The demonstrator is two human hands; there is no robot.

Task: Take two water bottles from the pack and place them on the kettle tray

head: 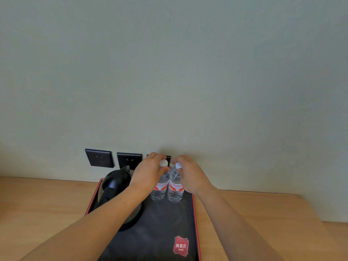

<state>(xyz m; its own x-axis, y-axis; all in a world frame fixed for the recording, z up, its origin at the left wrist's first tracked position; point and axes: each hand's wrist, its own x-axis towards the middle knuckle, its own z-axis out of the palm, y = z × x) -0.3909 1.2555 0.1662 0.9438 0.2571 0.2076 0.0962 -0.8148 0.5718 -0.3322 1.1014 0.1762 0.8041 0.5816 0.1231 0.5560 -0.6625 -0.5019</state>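
Note:
Two clear water bottles with red-and-white labels stand upright side by side at the far end of the black kettle tray (169,223), which has a red rim. My left hand (148,172) grips the neck of the left bottle (160,187) just under its white cap. My right hand (190,176) grips the top of the right bottle (175,189), partly covering its cap. Both bottle bases touch the tray surface. The pack is not in view.
A black electric kettle (114,183) stands on the tray's left side, under my left forearm. Dark wall sockets (99,157) sit on the grey-green wall behind. The tray rests on a light wooden desk (263,213), whose right edge steps back.

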